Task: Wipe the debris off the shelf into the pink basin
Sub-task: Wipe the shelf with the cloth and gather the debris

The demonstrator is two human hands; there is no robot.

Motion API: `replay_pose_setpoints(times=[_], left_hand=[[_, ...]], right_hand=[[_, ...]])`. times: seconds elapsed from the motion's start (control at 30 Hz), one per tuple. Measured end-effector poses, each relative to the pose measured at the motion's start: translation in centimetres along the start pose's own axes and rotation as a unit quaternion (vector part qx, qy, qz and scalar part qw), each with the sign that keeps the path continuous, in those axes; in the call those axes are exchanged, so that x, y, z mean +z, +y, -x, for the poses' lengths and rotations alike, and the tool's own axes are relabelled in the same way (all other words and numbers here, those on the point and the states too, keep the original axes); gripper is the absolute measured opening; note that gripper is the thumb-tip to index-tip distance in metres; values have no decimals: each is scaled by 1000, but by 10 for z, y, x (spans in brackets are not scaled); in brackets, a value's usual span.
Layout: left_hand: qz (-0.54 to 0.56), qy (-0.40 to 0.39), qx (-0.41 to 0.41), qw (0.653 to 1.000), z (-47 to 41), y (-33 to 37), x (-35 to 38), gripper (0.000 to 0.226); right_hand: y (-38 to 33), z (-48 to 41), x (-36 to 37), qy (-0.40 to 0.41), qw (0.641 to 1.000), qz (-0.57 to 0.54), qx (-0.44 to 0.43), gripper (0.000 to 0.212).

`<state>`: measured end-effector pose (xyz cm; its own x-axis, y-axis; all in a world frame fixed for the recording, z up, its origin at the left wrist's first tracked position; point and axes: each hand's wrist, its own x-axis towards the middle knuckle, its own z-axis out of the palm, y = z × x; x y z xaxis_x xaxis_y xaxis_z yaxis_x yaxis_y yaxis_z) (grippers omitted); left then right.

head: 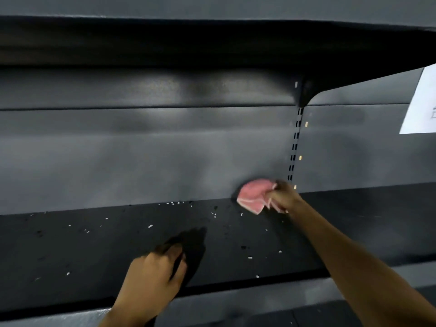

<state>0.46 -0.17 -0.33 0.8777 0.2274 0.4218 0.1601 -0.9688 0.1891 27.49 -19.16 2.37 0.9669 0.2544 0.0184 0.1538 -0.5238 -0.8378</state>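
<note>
A dark shelf (70, 251) runs across the view, strewn with small white and black bits of debris (150, 226). My right hand (284, 197) is shut on a crumpled pink cloth (254, 195), pressed down at the shelf's back edge where it meets the grey back panel. My left hand (155, 272) rests on the shelf near its front edge, fingers curled with nothing visible in them. The pink basin is not in view.
An upper shelf (212, 43) overhangs the space. A slotted upright (295, 147) with a bracket runs down the back panel just right of the cloth. A white paper sheet (420, 105) hangs at the far right.
</note>
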Motion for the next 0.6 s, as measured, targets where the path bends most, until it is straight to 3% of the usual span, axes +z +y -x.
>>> replay_pose_setpoints(times=[0.07, 0.1, 0.23, 0.4, 0.5, 0.6], left_hand=[[-1, -5, 2, 1000, -1, 1, 0, 20], [-15, -14, 7, 1000, -1, 1, -1, 17], [-29, 10, 23, 999, 0, 4, -4, 17], [-40, 19, 17, 999, 0, 4, -6, 11], [-52, 23, 14, 998, 0, 4, -7, 28], [-59, 25, 10, 998, -1, 2, -5, 32]], right_hand=[[-9, -6, -18, 77, 987, -141, -11, 26], [-13, -9, -28, 113, 981, -156, -27, 26], [-4, -19, -57, 239, 967, 28, -80, 31], [28, -18, -38, 114, 977, 179, -31, 44], [44, -13, -21, 35, 946, 319, -31, 45], [42, 0, -4, -73, 948, 291, -107, 25]])
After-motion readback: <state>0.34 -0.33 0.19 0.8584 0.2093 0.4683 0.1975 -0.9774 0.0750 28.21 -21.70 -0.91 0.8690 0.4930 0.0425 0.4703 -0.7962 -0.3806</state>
